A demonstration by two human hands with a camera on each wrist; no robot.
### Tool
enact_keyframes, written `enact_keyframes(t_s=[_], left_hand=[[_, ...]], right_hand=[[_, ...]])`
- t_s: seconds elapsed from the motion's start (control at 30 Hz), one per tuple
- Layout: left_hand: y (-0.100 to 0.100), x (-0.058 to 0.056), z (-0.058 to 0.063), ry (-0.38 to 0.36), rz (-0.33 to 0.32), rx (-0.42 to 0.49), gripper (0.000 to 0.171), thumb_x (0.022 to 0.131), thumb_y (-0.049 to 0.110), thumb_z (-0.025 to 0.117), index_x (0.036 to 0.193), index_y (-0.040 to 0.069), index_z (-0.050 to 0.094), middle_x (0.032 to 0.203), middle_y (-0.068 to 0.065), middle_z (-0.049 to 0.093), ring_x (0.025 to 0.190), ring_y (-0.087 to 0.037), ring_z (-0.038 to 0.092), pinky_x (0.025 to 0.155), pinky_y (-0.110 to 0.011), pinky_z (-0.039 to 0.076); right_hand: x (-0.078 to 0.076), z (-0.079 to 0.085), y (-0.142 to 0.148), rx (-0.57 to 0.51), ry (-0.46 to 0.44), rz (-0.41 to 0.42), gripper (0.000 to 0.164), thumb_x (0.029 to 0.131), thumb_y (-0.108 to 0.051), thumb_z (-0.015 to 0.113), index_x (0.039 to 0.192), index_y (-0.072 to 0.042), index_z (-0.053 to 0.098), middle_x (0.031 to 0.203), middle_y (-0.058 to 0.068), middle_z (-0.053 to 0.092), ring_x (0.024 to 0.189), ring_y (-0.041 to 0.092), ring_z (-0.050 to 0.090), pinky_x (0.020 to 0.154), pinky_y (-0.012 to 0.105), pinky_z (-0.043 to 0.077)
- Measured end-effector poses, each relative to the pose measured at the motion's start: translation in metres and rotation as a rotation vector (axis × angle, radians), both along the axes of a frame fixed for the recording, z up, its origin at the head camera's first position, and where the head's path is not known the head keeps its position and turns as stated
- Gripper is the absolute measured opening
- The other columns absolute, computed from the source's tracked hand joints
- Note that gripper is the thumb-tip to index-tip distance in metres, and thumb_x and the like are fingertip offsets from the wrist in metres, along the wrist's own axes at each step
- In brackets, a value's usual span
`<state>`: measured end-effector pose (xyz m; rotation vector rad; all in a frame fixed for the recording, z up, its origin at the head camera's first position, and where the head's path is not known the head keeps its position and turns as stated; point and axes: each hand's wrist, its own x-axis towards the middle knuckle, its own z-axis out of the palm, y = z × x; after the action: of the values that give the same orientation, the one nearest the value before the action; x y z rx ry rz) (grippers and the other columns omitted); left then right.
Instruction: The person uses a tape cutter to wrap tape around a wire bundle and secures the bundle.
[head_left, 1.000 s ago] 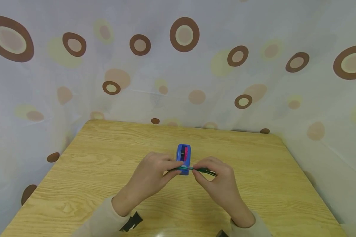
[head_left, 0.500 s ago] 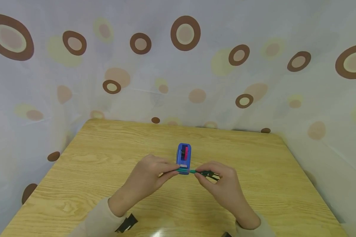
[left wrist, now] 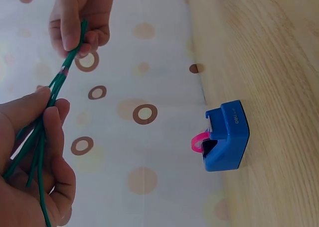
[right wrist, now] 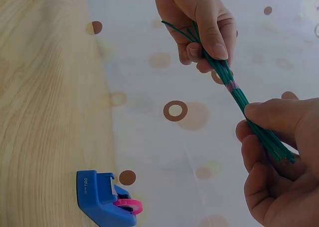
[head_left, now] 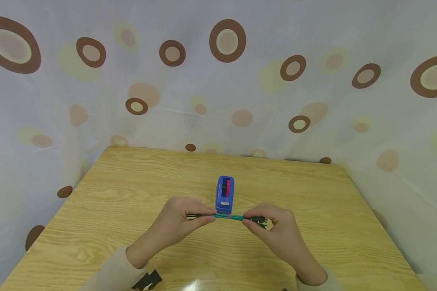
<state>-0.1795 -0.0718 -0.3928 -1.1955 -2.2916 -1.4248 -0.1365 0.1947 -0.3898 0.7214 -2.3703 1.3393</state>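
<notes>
A bundle of thin green stems, wire-like in look (head_left: 236, 217), is stretched level between both hands above the table. A pinkish band (right wrist: 232, 85) goes round its middle, in the gap between the hands. My left hand (head_left: 176, 216) pinches the bundle on the left of that band, thumb against fingers, and loose stem ends fan out across its palm in the left wrist view. On the other side my right hand (head_left: 278, 228) pinches it likewise, with the ends gathered in a tighter bunch. Just beyond the bundle stands a blue tape dispenser (head_left: 220, 196) holding a pink-cored roll (left wrist: 200, 142).
The wood-grain table (head_left: 138, 178) runs back to a pale curtain or sheet (head_left: 262, 24) printed with brown and yellow circles, which also closes in both sides. A black piece (head_left: 147, 280) shows beside the left sleeve.
Both hands have drawn nearer to the person and farther apart along the bundle, so more green stem and the band show between them. The dispenser has stayed put.
</notes>
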Motion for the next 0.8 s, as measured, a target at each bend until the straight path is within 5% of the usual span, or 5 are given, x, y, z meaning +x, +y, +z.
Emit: enact_keyframes(t_s=[0.4, 0.8], left_hand=[[-0.005, 0.005, -0.014, -0.214, 0.011, -0.05, 0.007, 0.085, 0.017, 0.078, 0.092, 0.016, 0.08, 0.086, 0.014, 0.072, 0.073, -0.004, 0.066, 0.059, -0.027, 0.052], [-0.008, 0.009, -0.038, -0.363, -0.022, -0.13, 0.005, 0.086, 0.014, 0.077, 0.091, 0.012, 0.08, 0.086, 0.01, 0.073, 0.074, -0.004, 0.067, 0.062, -0.025, 0.054]], right_hand=[[0.006, -0.015, 0.003, 0.095, -0.121, 0.034, 0.013, 0.084, -0.013, 0.08, 0.091, -0.024, 0.076, 0.087, -0.01, 0.071, 0.07, 0.009, 0.061, 0.06, 0.028, 0.051], [0.009, -0.039, 0.005, 0.093, -0.31, 0.084, 0.006, 0.088, -0.019, 0.076, 0.094, -0.018, 0.076, 0.089, -0.012, 0.071, 0.075, 0.008, 0.065, 0.068, 0.029, 0.055]])
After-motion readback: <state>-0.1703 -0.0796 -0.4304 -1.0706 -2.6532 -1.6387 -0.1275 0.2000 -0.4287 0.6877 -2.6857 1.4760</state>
